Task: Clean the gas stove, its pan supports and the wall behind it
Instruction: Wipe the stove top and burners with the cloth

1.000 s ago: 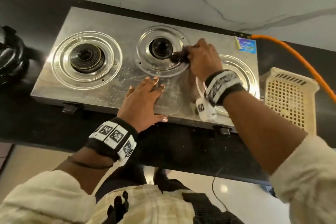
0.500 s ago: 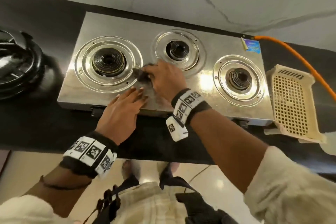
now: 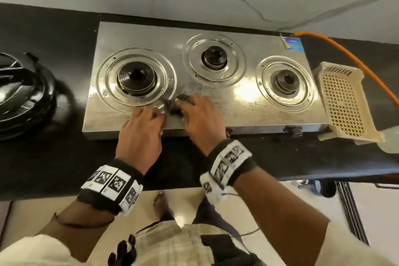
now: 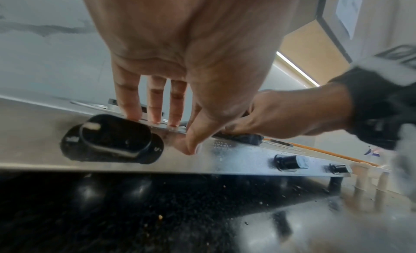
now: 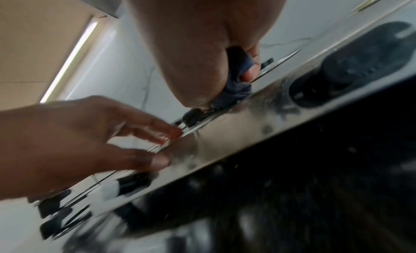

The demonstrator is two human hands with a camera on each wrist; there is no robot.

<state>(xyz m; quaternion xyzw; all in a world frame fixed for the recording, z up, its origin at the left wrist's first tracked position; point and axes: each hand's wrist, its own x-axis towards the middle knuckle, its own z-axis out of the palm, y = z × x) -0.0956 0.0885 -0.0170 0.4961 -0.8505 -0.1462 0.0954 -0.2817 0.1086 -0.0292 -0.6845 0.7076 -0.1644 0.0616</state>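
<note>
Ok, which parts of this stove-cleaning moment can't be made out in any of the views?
- Dark cloth: mostly covered by the right hand in the head view, by the palm in the right wrist view.
- Pan supports: cut off by the head view's left edge.
- Knob: blurred in the right wrist view; markings unreadable.
- Sticker: print too small, head view.
- Left hand thumb: hidden in the head view.
</note>
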